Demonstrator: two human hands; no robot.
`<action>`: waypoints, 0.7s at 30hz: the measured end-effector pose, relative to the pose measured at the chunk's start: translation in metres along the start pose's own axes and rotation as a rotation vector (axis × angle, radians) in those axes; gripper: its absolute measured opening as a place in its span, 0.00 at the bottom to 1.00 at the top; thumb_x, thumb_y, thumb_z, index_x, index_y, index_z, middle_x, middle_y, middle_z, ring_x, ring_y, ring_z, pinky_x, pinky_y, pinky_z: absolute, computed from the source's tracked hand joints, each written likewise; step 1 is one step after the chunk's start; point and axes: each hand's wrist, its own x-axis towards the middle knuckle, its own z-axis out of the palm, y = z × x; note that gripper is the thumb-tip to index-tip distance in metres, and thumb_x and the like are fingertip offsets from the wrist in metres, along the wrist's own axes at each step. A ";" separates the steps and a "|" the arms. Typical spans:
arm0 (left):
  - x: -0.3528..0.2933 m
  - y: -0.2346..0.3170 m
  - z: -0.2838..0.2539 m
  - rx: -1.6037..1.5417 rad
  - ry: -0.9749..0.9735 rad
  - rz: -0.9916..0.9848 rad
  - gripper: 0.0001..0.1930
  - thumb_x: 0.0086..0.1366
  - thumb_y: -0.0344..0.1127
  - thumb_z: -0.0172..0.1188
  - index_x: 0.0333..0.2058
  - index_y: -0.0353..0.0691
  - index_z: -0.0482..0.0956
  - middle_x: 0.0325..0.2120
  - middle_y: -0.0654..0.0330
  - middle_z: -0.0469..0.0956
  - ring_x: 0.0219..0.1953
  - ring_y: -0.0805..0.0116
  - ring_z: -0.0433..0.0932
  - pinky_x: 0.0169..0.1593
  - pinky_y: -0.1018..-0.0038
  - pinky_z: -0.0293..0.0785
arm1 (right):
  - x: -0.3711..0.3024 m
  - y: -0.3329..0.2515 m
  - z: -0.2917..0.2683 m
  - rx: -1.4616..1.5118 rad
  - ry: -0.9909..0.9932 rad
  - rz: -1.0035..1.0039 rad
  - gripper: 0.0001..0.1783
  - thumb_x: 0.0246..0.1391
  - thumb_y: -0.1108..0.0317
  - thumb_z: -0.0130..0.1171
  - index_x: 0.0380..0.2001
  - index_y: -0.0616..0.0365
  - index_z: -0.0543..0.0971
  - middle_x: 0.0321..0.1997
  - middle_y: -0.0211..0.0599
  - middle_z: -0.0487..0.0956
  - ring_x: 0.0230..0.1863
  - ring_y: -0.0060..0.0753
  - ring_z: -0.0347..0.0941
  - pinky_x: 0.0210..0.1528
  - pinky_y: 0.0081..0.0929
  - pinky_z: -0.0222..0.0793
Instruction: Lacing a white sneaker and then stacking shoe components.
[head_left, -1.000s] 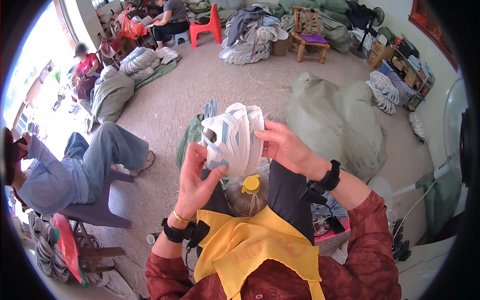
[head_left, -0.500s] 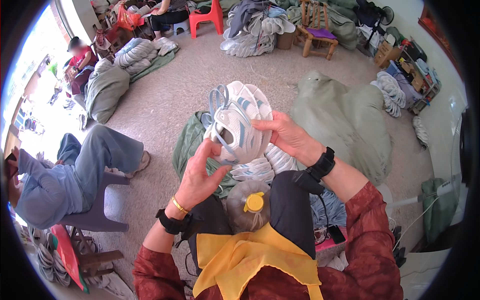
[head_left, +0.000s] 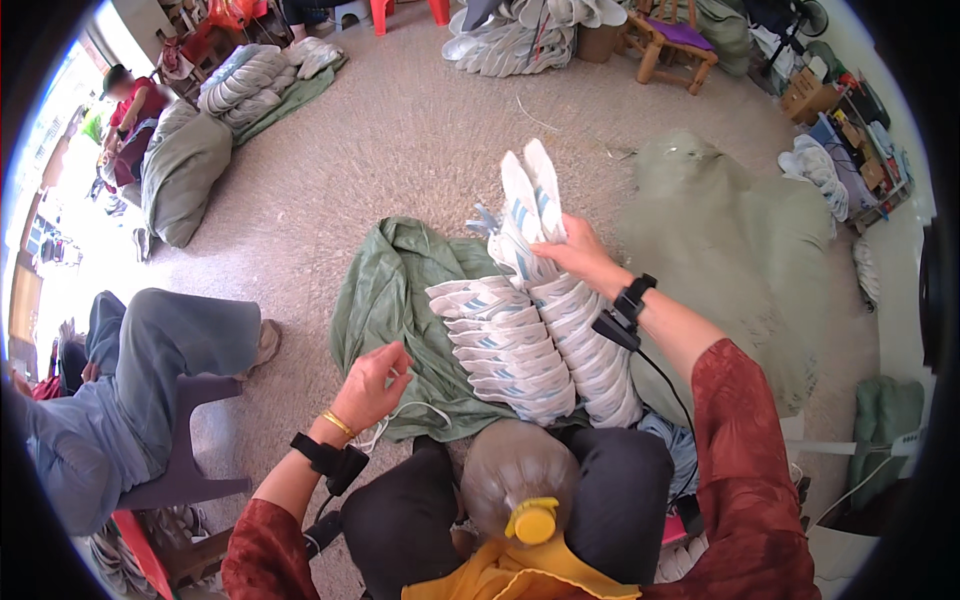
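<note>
My right hand (head_left: 583, 255) is closed on white shoe uppers (head_left: 527, 215) with light-blue stripes, held at the far end of a stacked row. Two long pale tips stick up from them, and a blue lace (head_left: 484, 218) shows at their left side. Below lie two rows of nested white uppers (head_left: 512, 350), side by side on a green cloth sack (head_left: 385, 300). My left hand (head_left: 372, 385) hovers apart from the rows, over the sack's near left edge, its fingers curled in with nothing visible in them. A white cord (head_left: 425, 408) lies beside it.
A big clear bottle with a yellow cap (head_left: 533, 522) stands between my knees. Right of the rows spreads a large grey-green sack (head_left: 725, 270). A seated person in blue (head_left: 110, 410) is at my left. Bundled uppers (head_left: 510, 45) and a wooden chair (head_left: 668, 50) stand farther off.
The uppers that both hands held up close have moved forward to the end of a row, in my right hand alone. My left hand has let go and drawn back left.
</note>
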 end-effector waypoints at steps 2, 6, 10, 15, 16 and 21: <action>0.020 -0.015 0.013 0.042 -0.047 0.043 0.08 0.59 0.21 0.63 0.35 0.32 0.72 0.33 0.51 0.81 0.35 0.52 0.83 0.41 0.66 0.81 | 0.035 0.030 0.021 -0.101 0.033 -0.062 0.23 0.47 0.66 0.71 0.47 0.64 0.82 0.40 0.49 0.86 0.41 0.43 0.84 0.47 0.36 0.77; 0.046 -0.040 0.030 0.045 -0.081 -0.002 0.08 0.59 0.21 0.62 0.35 0.32 0.72 0.33 0.50 0.80 0.36 0.51 0.82 0.41 0.65 0.81 | 0.080 0.071 0.076 -0.269 -0.002 -0.175 0.20 0.46 0.66 0.66 0.45 0.58 0.82 0.39 0.57 0.83 0.42 0.61 0.80 0.46 0.47 0.76; 0.073 -0.067 0.053 -0.024 -0.066 -0.010 0.10 0.56 0.22 0.62 0.33 0.35 0.69 0.28 0.51 0.75 0.34 0.46 0.77 0.39 0.58 0.73 | 0.085 0.112 0.109 -0.338 -0.205 -0.149 0.17 0.50 0.67 0.63 0.45 0.57 0.81 0.41 0.57 0.83 0.47 0.62 0.79 0.51 0.50 0.73; 0.131 -0.069 0.073 0.092 0.014 0.121 0.15 0.54 0.21 0.63 0.38 0.35 0.68 0.34 0.48 0.73 0.43 0.43 0.74 0.45 0.55 0.71 | 0.087 0.129 0.116 -0.499 -0.732 -0.062 0.29 0.47 0.66 0.62 0.56 0.61 0.78 0.54 0.55 0.80 0.60 0.55 0.74 0.61 0.44 0.70; 0.145 -0.072 0.077 0.180 -0.002 0.072 0.21 0.54 0.23 0.66 0.45 0.35 0.69 0.45 0.49 0.76 0.52 0.46 0.74 0.56 0.60 0.72 | 0.093 0.123 0.118 -0.525 -0.817 0.021 0.31 0.46 0.67 0.62 0.57 0.62 0.77 0.59 0.53 0.78 0.62 0.53 0.73 0.62 0.41 0.70; 0.211 -0.084 0.107 0.194 0.111 0.241 0.28 0.52 0.30 0.72 0.49 0.36 0.67 0.45 0.48 0.77 0.52 0.45 0.74 0.55 0.57 0.69 | 0.081 0.114 0.112 -0.449 -0.782 0.014 0.31 0.45 0.70 0.62 0.57 0.63 0.77 0.54 0.55 0.80 0.60 0.55 0.75 0.61 0.42 0.71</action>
